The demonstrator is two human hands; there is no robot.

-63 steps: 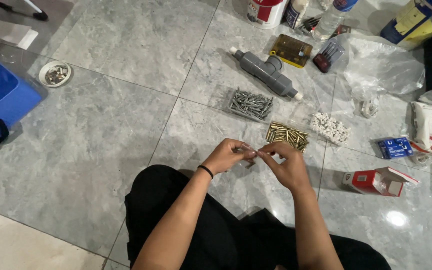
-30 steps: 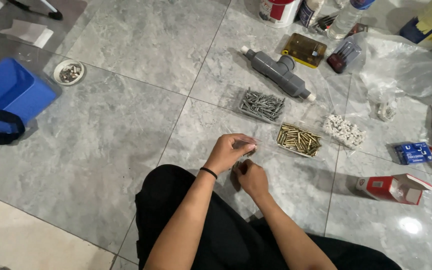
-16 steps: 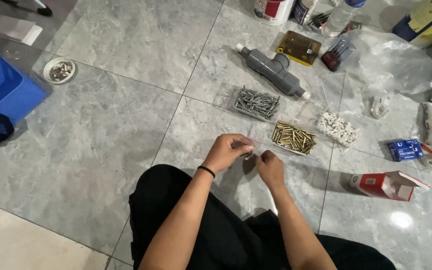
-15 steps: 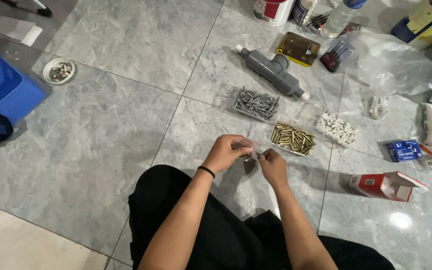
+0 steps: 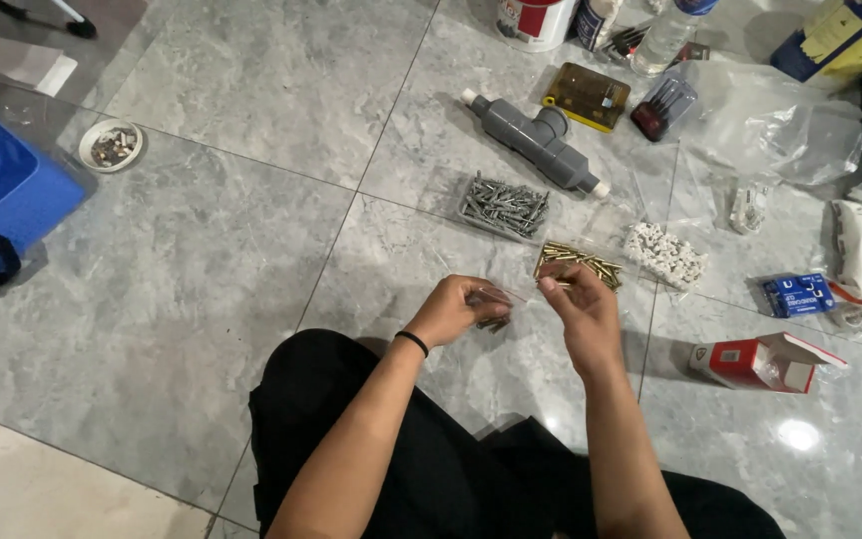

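A small clear plastic bag (image 5: 491,304) with a few dark screws at its bottom sits in front of the person's lap, just above the grey tiled floor (image 5: 251,230), and it hangs low because the left hand (image 5: 461,307) pinches it by the upper edge, fingers drawn together on the film so the mouth stays up and the contents settle downward. The right hand (image 5: 579,309) is level with it and just beside the bag's mouth, thumb and forefinger pressed together on something small and brass-coloured, apparently a single screw; it is too tiny to tell for sure. That hand is directly in front of the pile of brass screws (image 5: 579,266), which lies within easy reach for picking. Beside that pile, a tray of silver screws (image 5: 504,205) and a heap of white wall plugs (image 5: 664,255) are set apart by kind, each in its own cluster, so they do not mix. Farther out lies a grey pipe tee fitting (image 5: 539,145), a yellowish flat case (image 5: 586,97), crumpled clear plastic sheeting (image 5: 780,115), a red and white carton (image 5: 755,361) lying open on its side, and, well apart on the person's left, a blue box (image 5: 2,190) and a small round dish (image 5: 111,146) of bits.
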